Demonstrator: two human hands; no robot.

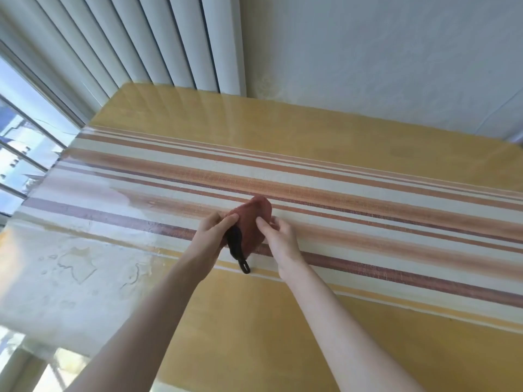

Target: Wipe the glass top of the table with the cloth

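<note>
Reddish cloth (pixel 252 222), bunched between both hands with its long axis running twelve to six, is clamped by left-hand fingers (pixel 223 220) and right-hand fingers (pixel 264 226) over the glass worktop (pixel 368 154).

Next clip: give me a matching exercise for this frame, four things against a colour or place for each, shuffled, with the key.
Column 1
1. cloth
2. hanging loop
3. vertical blinds
4. water patches

Column 2
A. black, dangling from the cloth's near end
B. on the glass top, near its left edge
C. reddish, bunched between left hand and right hand
D. pale, behind the table's far left corner

Pairs: 1-C, 2-A, 3-D, 4-B
</note>
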